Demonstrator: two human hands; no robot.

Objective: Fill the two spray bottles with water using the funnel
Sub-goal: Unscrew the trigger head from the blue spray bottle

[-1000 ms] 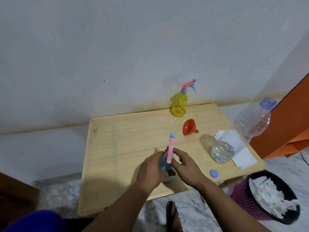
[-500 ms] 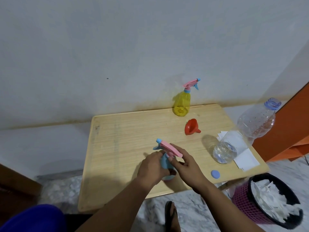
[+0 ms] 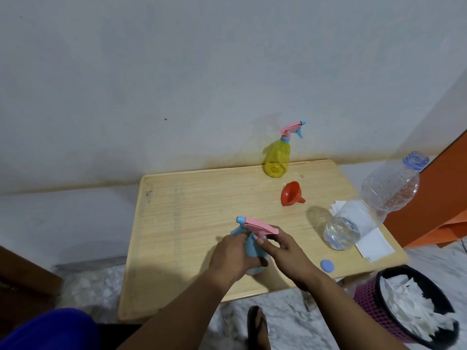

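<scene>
A blue spray bottle (image 3: 251, 250) stands near the front of the wooden table (image 3: 192, 205). My left hand (image 3: 232, 253) is wrapped around its body. My right hand (image 3: 283, 246) pinches its pink spray head (image 3: 257, 224), whose blue nozzle points left. A yellow spray bottle (image 3: 276, 159) with a pink head stands at the table's back edge. The red funnel (image 3: 290, 197) lies on its side between the two bottles. A large clear water bottle (image 3: 371, 203), uncapped and partly full, stands at the right edge.
White paper sheets (image 3: 371, 238) lie under and beside the water bottle. Its blue cap (image 3: 327, 266) lies near the front right corner. A pink bin (image 3: 409, 306) with crumpled paper stands on the floor at the right. An orange cabinet (image 3: 442, 198) flanks the table.
The pink spray head has turned on the blue bottle, from pointing away from me to pointing left. Both hands stay on the bottle.
</scene>
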